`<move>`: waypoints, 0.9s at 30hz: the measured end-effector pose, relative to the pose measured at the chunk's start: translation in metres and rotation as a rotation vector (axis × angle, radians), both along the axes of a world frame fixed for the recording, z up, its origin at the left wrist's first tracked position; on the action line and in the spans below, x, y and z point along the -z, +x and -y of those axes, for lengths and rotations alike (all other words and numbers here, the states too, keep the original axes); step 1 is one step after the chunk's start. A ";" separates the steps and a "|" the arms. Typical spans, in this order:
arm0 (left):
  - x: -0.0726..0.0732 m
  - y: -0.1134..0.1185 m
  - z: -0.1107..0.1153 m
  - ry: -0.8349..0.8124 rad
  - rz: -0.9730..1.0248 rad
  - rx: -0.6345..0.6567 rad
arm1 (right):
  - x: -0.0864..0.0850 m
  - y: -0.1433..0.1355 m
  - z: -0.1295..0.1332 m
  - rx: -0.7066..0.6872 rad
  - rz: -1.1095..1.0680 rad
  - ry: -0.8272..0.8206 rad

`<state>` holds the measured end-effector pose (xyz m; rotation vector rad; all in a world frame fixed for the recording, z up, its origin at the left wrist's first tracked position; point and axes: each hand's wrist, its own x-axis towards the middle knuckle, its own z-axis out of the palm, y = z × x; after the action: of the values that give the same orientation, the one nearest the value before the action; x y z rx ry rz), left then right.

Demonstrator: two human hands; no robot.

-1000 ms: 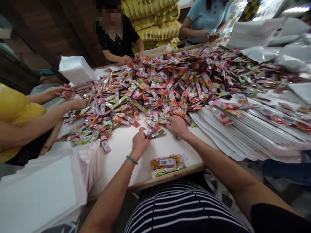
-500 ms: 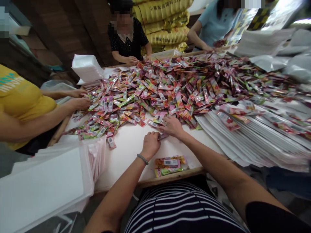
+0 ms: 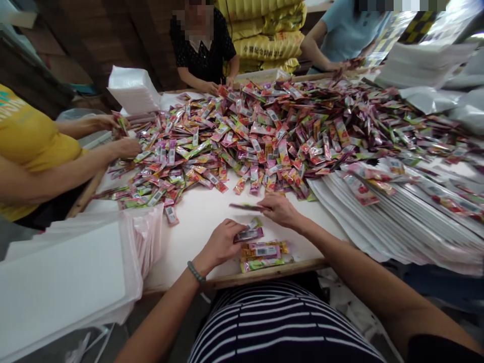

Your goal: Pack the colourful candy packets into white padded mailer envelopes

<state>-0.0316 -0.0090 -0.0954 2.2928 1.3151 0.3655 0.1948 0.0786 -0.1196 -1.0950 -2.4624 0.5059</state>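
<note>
My left hand [image 3: 223,243] is closed on small flat snack packets [image 3: 248,233], purple and green, held just above the table near its front edge. My right hand [image 3: 279,209] pinches another thin packet [image 3: 245,206], seen edge-on and pointing left. Directly below my left hand's packets, a few orange, pink and green packets [image 3: 262,250] lie side by side at the table's wooden edge, a barcode showing on one. Beyond both hands spreads a large heap of the same colourful packets [image 3: 260,136].
White padded pouches [image 3: 68,267] are stacked at the left front. More white pouches [image 3: 401,217] lie fanned at the right, with loose packets on top. A white stack [image 3: 134,91] stands at the far left. Three people work around the table [image 3: 189,222]; yellow sacks [image 3: 264,45] rise behind.
Both hands have drawn back from the heap's edge toward me, my left hand with packets now visible in it. My right hand has lifted a thin packet. The view has shifted slightly.
</note>
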 end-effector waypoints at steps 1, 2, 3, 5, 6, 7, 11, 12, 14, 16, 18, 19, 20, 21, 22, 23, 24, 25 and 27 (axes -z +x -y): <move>0.001 -0.002 0.002 -0.009 0.018 0.001 | 0.001 -0.001 0.003 -0.063 -0.019 -0.042; 0.003 -0.003 0.004 -0.019 0.031 -0.007 | 0.002 -0.004 0.003 -0.102 -0.037 -0.087; 0.005 -0.005 0.006 -0.026 0.037 -0.018 | 0.002 -0.006 0.000 -0.104 -0.051 -0.120; 0.008 -0.006 0.007 -0.030 0.034 -0.036 | 0.000 -0.012 -0.013 -0.023 -0.044 -0.106; 0.009 -0.006 0.007 -0.024 0.029 -0.038 | -0.001 -0.015 -0.022 0.019 -0.010 -0.053; 0.010 -0.006 0.007 -0.013 0.023 -0.035 | -0.003 -0.017 -0.033 0.049 0.046 0.022; 0.007 -0.002 -0.003 0.100 -0.028 -0.097 | -0.011 -0.018 -0.072 0.027 0.314 0.242; 0.006 -0.001 -0.006 0.128 -0.055 -0.125 | -0.013 -0.018 -0.077 0.023 0.340 0.254; 0.006 0.002 -0.015 0.134 -0.112 -0.141 | -0.018 -0.016 -0.082 0.014 0.349 0.261; 0.007 0.006 -0.022 0.070 -0.129 -0.078 | -0.022 -0.015 -0.078 0.015 0.308 0.273; 0.007 0.010 -0.027 -0.005 -0.083 -0.001 | -0.026 -0.016 -0.068 0.001 0.264 0.275; 0.007 0.011 -0.028 -0.032 -0.043 0.020 | -0.027 -0.016 -0.061 -0.008 0.256 0.263; 0.006 0.011 -0.027 -0.054 0.004 0.027 | -0.028 -0.017 -0.052 -0.021 0.265 0.237; 0.005 0.011 -0.024 -0.075 0.056 0.020 | -0.027 -0.018 -0.043 -0.040 0.292 0.197; 0.004 0.011 -0.020 -0.094 0.112 0.002 | -0.026 -0.019 -0.033 -0.067 0.323 0.146; 0.004 0.010 -0.015 -0.103 0.169 -0.028 | -0.023 -0.019 -0.023 -0.097 0.343 0.089; 0.003 0.008 -0.009 -0.099 0.217 -0.069 | -0.019 -0.019 -0.012 -0.138 0.344 0.034; 0.002 0.007 -0.001 -0.086 0.253 -0.120 | -0.015 -0.017 0.000 -0.186 0.326 -0.015; 0.002 0.007 0.016 -0.076 0.284 -0.227 | -0.005 -0.012 0.025 -0.259 0.255 -0.083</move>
<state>-0.0244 -0.0249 -0.0977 1.9483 1.4152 0.6777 0.1827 0.0539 -0.1143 -0.9244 -2.8519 0.5801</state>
